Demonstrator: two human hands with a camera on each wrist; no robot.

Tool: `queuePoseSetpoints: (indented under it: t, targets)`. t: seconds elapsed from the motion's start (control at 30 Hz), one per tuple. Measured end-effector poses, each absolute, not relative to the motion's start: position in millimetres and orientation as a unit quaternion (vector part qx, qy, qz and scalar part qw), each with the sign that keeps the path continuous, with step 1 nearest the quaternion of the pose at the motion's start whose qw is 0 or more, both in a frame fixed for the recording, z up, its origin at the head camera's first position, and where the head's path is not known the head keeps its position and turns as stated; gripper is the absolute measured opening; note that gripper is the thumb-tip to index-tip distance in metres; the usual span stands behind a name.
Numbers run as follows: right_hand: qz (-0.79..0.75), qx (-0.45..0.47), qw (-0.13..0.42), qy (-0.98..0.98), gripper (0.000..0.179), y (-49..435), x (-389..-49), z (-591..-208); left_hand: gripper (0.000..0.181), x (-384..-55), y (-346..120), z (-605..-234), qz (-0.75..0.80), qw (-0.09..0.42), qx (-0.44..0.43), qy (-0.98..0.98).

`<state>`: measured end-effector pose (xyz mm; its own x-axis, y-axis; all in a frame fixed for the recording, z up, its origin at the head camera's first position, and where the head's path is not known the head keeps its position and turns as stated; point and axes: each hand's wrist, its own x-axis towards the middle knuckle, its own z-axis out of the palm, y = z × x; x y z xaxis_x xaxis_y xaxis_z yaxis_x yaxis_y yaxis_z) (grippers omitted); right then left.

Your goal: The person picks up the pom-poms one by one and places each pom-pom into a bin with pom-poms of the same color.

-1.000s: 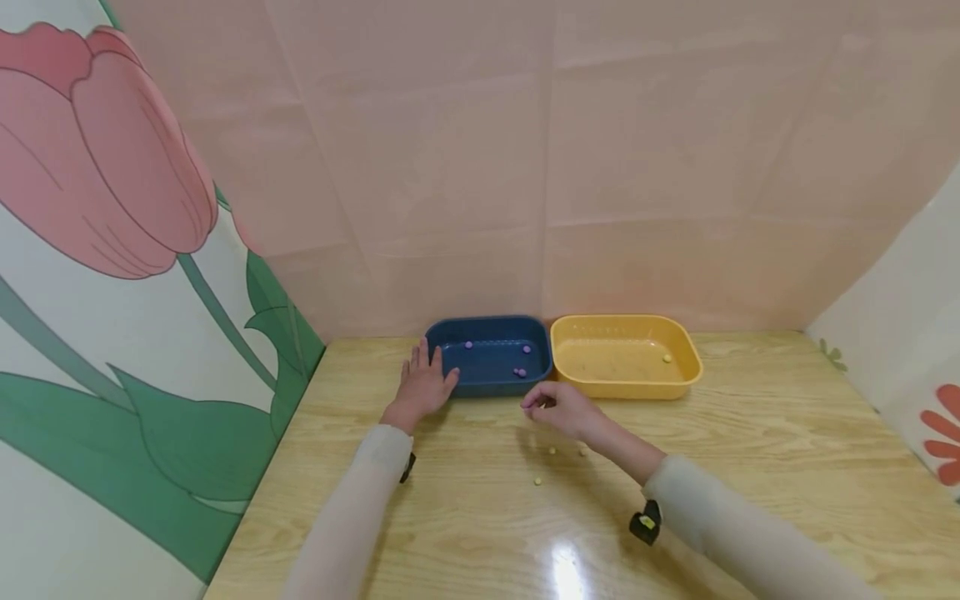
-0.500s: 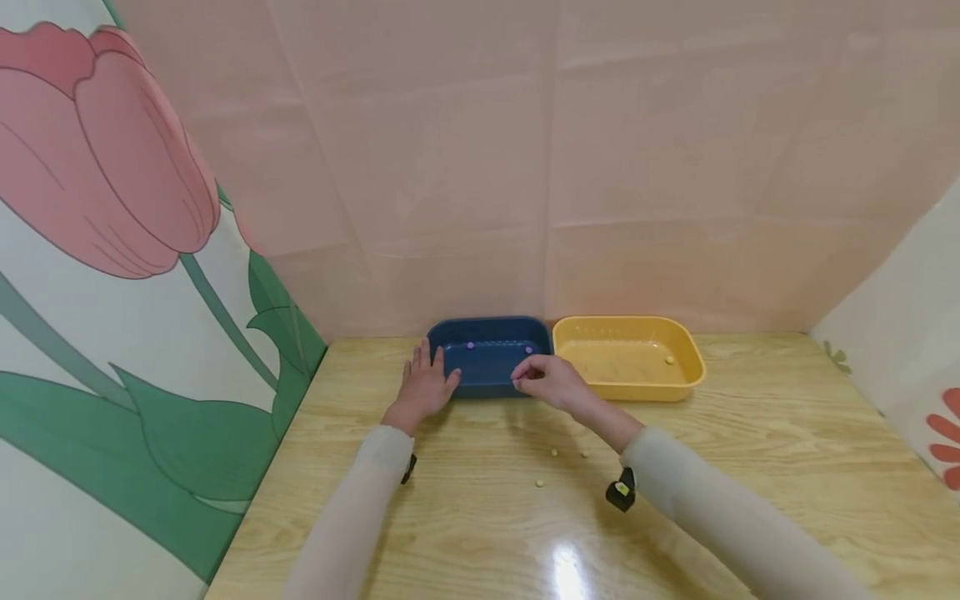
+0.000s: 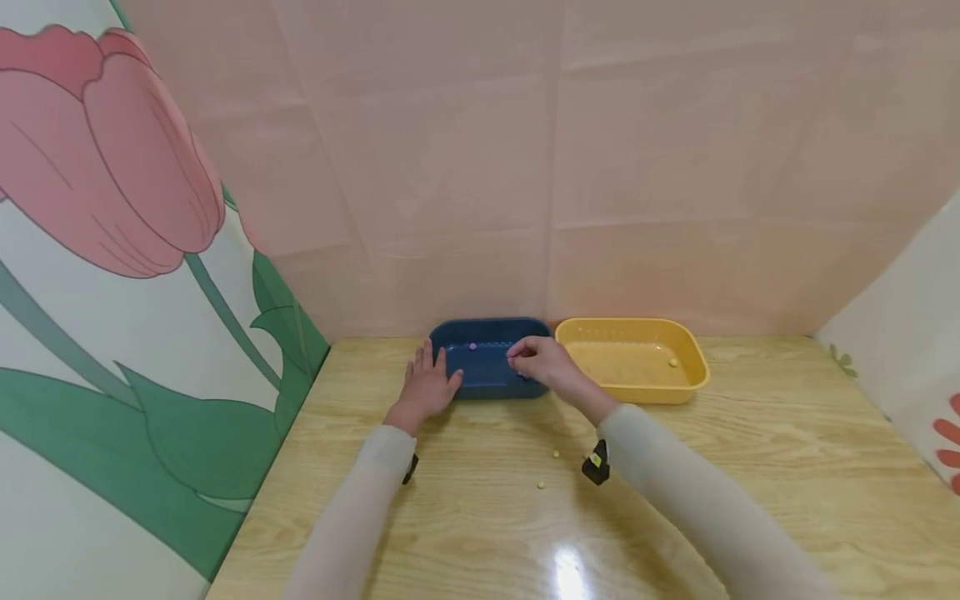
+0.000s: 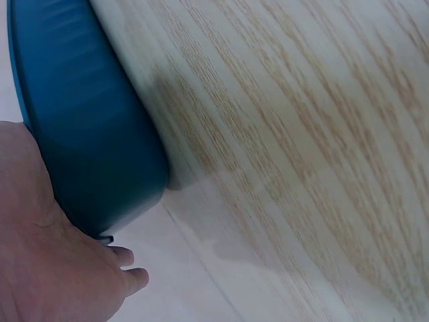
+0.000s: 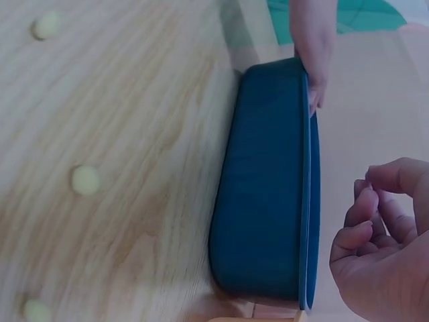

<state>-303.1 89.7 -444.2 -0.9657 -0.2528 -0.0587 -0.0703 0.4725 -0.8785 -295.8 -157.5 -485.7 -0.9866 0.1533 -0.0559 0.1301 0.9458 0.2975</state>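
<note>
My left hand (image 3: 427,390) rests with spread, straight fingers on the left end of the blue tray (image 3: 480,392). Over that tray's right side, my right hand (image 3: 546,363) pinches a small purple ball (image 3: 511,357) between thumb and fingertips, mostly covered by them. Inside the blue tray lie a purple ball (image 3: 472,347) toward the back and another purple ball (image 3: 521,374) just below the right fingers. In the right wrist view, the thumb and index tip of the right hand (image 5: 385,235) meet beside the tray's rim.
A yellow tray (image 3: 645,393) stands right beside the blue one, holding a pale yellow ball (image 3: 672,363). Pale yellow balls (image 3: 556,454) lie on the wooden table (image 3: 465,508) in front; the right wrist view shows three, including one near the middle (image 5: 85,180). A pink backdrop (image 3: 450,167) hangs behind the trays.
My right hand has moved forward and slightly left, from in front of the blue tray to over it, with the purple ball still pinched. The left hand has stayed on the tray.
</note>
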Motion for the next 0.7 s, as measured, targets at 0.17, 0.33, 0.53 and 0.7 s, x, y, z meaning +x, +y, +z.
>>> queuePoseSetpoints:
  t: [0.17,0.33,0.53,0.7]
  targets:
    - [-0.501,-0.083,0.088,0.857,0.02,80.5,-314.6,-446.8,0.073,-296.9,-158.3,-485.5,0.146,0.045,0.069,0.986]
    - [-0.481,-0.072,0.07,0.871,0.017,73.0,-323.7,-452.4,0.073,-298.5,-158.9,-486.8,0.142,0.044,0.07,0.986]
    - [-0.504,-0.05,0.072,0.859,0.016,68.7,-330.4,-458.5,0.072,-297.8,-158.3,-486.9,0.138,0.041,0.068,0.987]
    - [-0.516,-0.03,0.077,0.852,0.015,66.7,-335.8,-461.8,0.072,-294.6,-155.7,-483.7,0.145,0.039,0.066,0.986]
